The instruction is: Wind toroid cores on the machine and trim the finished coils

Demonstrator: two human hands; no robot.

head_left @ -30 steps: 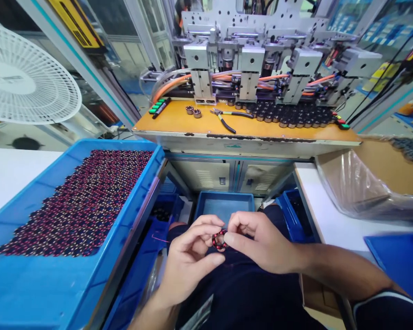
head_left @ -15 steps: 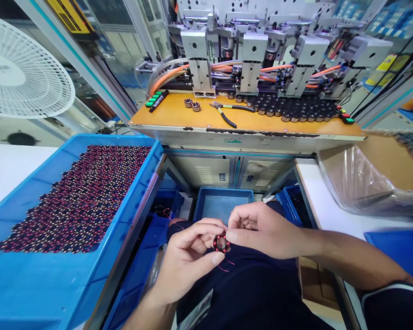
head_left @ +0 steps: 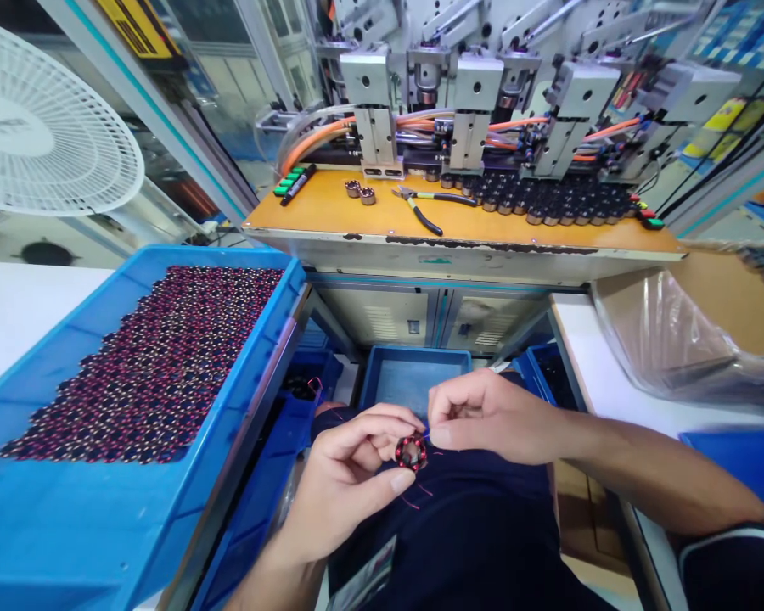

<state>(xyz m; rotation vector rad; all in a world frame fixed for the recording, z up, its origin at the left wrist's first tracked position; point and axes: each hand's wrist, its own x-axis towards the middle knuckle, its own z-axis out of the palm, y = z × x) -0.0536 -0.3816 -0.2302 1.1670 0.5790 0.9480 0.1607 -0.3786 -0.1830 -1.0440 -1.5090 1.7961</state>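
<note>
Over my lap, my left hand (head_left: 350, 475) pinches a small wound stator core (head_left: 411, 453) between thumb and fingers. The core is a dark ring with red copper windings, and its open middle faces me. Thin red wire ends (head_left: 410, 503) stick out below it. Just right of the core is my right hand (head_left: 484, 420), its thumb and forefinger pressed together and the other fingers curled. Whatever lies in that pinch is too small to make out.
A blue tray (head_left: 57, 530) at left holds rows of similar stators (head_left: 159, 365). On the orange machine shelf (head_left: 318, 212) lie cutting pliers (head_left: 424, 212), two cores (head_left: 360, 193), markers (head_left: 293, 182) and many black-topped cores (head_left: 541, 199). A blue bin (head_left: 413, 373) stands below. A fan (head_left: 51, 127) is at left.
My right hand has drawn slightly right, away from the core, leaving a small gap. My left hand keeps its hold on the stator. Upper machine arms have tilted, and the view has shifted a little.
</note>
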